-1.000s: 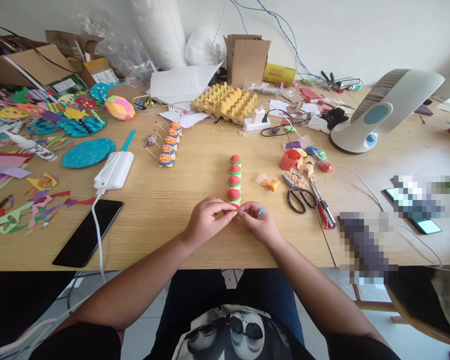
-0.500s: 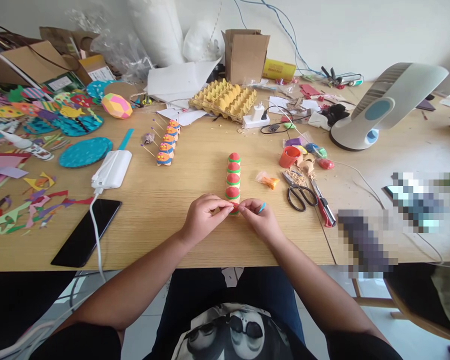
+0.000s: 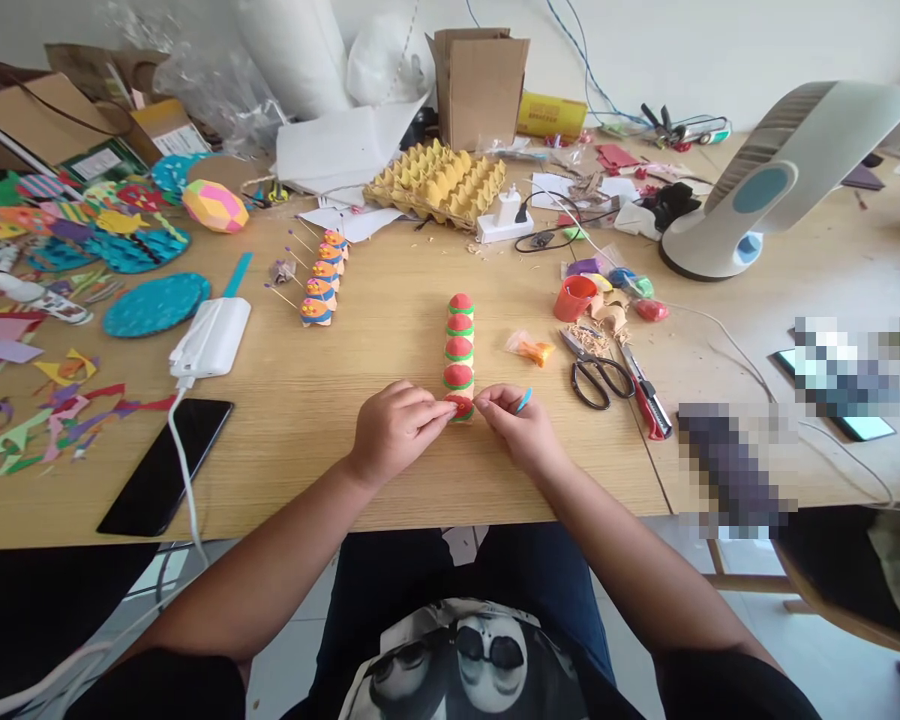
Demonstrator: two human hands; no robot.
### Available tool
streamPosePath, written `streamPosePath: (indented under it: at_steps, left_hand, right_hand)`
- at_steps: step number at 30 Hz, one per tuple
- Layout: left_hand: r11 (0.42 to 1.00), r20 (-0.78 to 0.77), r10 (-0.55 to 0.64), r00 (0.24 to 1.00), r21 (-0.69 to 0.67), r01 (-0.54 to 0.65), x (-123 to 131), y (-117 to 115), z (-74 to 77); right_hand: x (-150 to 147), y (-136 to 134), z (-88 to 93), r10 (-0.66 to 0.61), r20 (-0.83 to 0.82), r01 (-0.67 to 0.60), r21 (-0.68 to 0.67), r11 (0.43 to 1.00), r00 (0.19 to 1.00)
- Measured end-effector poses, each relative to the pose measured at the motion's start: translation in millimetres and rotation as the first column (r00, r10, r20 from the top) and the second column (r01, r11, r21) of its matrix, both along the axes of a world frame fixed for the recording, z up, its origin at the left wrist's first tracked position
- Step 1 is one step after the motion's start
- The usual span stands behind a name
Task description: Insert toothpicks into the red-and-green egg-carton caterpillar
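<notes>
A strip of egg-carton cups (image 3: 459, 348), its domes covered in red clay with green rims, stands lengthwise in front of me. My left hand (image 3: 399, 430) is closed, with thumb and forefinger at the left side of the nearest dome. On the other side my right hand (image 3: 521, 428) is pinched close to that same dome. A thin light-blue stick-like tool (image 3: 524, 400) sticks out of the right fingers; its other end is hidden. Small orange dots seem to lie on the nearest dome. To the right is a clear bag of orange clay (image 3: 531, 349).
Black-handled scissors (image 3: 600, 380), a red cutter (image 3: 645, 395) and a red cup (image 3: 574, 298) lie right. A decorated blue-and-orange strip (image 3: 324, 280) stands left, beyond a power bank (image 3: 211, 338) and phone (image 3: 166, 465). Behind are a yellow egg tray (image 3: 435, 185) and fan (image 3: 757, 190).
The view has shifted slightly. My fingertips have parted a little around the nearest dome, so more of its red top shows. The right fingers have drawn slightly to the right.
</notes>
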State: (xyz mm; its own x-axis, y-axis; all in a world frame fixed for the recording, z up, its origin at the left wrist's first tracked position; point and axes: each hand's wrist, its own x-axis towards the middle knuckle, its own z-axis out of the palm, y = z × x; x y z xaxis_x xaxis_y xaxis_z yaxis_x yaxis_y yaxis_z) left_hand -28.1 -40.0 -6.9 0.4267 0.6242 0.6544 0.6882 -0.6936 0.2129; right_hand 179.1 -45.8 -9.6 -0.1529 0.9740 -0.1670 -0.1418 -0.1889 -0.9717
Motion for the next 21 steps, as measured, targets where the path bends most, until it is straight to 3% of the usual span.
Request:
streamPosePath:
  at_steps: [8,21]
  left_hand:
    - [0.998,-0.059,0.000,0.998,0.066,0.004,-2.2,-0.5,-1.9]
    - [0.997,-0.034,0.042,0.999,-0.070,-0.044,-2.7,0.3,-5.1]
  right_hand:
    - [-0.2,-0.9,-0.2,0.017,-0.018,-0.017,0.014,1.000,1.000]
    - [0.6,-2.0,1.6,0.033,-0.003,-0.033,0.012,0.999,0.999]
